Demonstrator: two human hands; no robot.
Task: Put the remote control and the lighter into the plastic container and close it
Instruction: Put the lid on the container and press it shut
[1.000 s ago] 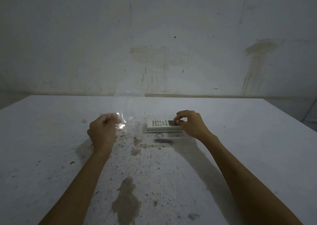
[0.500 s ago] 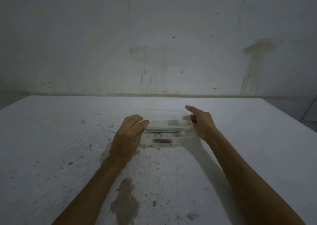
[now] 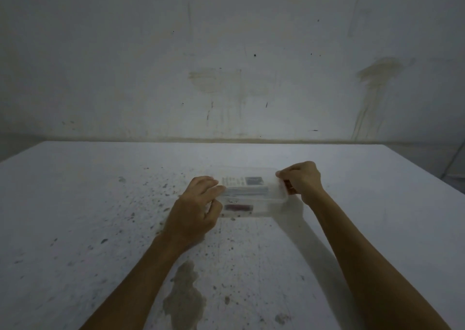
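So compared to half a second back, the clear lid [image 3: 254,187] is now down on top of the plastic container [image 3: 254,203] instead of hovering over it, and both hands have shifted from flat, reaching poses to pinching at the ends. A full second back the lid was off to the left in the left hand and the right hand was setting the remote in. Now the left hand [image 3: 198,209] is curled at the container's left end, fingers bent over the lid edge and thumb tucked lower against the side wall — looks like it's squeezing lid and box together there. The right hand [image 3: 302,181] is bunched up at the right end, fingertips [image 3: 281,175] pinching the lid's corner, mostly closed. Whether the lid is actually snapped shut all round I can't tell, the plastic is see-through and the light is dim. Between the two hands you can make out the white remote control [image 3: 242,181] through the lid, buttons toward the left hand and a dark screen toward the right, kind of blurry. Nearer me, lower in the box, there's the dark reddish lighter [image 3: 237,207] lying flat, lengthwise between the hands. There's something small and dark just above it that I can't identify. The near left corner of the box is hidden behind the left hand. Everything sits on a stained white table [image 3: 100,229] — both forearms run off the bottom of the shot.
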